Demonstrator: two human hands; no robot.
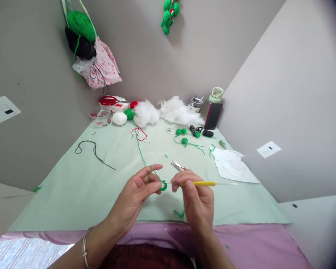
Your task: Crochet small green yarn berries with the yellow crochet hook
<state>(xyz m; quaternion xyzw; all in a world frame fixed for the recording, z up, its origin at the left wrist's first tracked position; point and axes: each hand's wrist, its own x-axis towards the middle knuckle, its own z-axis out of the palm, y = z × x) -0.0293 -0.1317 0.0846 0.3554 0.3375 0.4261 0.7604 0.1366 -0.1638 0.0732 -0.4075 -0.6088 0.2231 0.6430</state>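
Pinched between the thumb and fingers of my left hand (pixel 141 185) is a small green crochet piece (pixel 164 185), curved like a ring. Green yarn (pixel 140 151) runs from that hand back across the table to a green yarn ball (pixel 129 114). My right hand (pixel 197 194) grips a crochet hook (pixel 203 183) by its yellow handle, pen-fashion. The hook's thin metal tip reaches the green piece. Just beyond my right fingers lie small thread snips (pixel 178 165), partly hidden by them. A green yarn scrap (pixel 179 213) rests below, between my wrists.
White stuffing (pixel 175 110), a white yarn ball (pixel 119 118) and red scissors (pixel 109 100) sit at the back. Several small green crochet balls (pixel 184 141) lie back right, near a bottle (pixel 216 95) and phone (pixel 213 116). A white cloth (pixel 232 164) is right; black cord (pixel 95 151) left.
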